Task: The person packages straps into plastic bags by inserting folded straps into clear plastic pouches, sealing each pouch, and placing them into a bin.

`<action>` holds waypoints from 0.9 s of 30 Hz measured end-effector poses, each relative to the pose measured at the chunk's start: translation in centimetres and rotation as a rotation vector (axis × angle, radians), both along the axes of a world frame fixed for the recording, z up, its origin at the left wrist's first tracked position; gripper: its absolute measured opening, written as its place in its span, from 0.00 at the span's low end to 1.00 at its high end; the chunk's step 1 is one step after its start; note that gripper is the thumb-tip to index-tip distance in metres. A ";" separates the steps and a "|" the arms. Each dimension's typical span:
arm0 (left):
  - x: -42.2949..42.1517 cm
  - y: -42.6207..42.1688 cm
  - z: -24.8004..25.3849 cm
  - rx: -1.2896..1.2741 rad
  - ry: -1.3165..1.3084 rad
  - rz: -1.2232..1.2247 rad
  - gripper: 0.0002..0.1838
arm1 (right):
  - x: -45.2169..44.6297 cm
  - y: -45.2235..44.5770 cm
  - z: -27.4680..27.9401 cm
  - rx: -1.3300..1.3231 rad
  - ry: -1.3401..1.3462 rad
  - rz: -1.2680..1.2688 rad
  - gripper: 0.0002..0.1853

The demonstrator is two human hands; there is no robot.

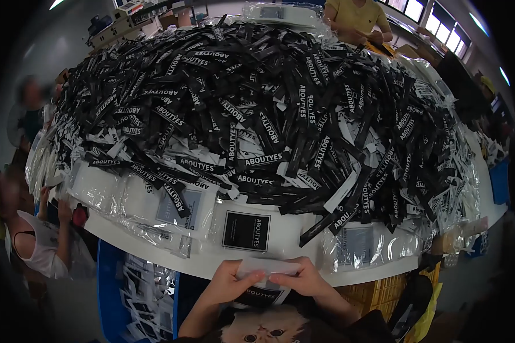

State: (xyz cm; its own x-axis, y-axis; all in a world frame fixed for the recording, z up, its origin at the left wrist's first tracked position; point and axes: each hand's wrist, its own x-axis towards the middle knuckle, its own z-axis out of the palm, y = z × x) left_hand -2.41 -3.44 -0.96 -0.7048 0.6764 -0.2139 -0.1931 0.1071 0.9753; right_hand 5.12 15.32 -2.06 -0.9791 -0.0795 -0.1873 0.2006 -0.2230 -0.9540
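Low in the view, close to my body, my left hand (228,280) and my right hand (309,278) pinch a plastic bag (263,295) between thumbs and fingers. Its upper part is pale and its lower part carries a black panel reading ABOUTYES. My thumbs lie near each other across the pale part; the fingers behind are hidden. Just beyond my hands, a flat clear bag with a black ABOUTYES square (246,231) lies on the white table (212,260). A large heap of black ABOUTYES strip packets (257,114) rises behind it.
Clear plastic bags (166,206) lie along the table's near edge. A blue bin (110,286) of packed bags stands at lower left, a yellow crate (383,291) at lower right. A co-worker in yellow (357,20) is across the table; another person (43,240) is at the left.
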 end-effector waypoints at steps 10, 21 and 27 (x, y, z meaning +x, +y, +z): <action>0.2 -3.2 -1.5 -0.154 0.014 -0.056 0.13 | -0.9 0.1 1.1 0.490 0.028 0.206 0.09; 9.5 -29.6 -15.6 0.703 -0.400 1.159 0.25 | -5.3 12.2 5.0 1.429 0.490 -0.261 0.18; 8.5 -18.7 -12.3 0.496 -0.379 1.724 0.20 | -7.5 13.8 3.3 1.800 0.530 -0.080 0.19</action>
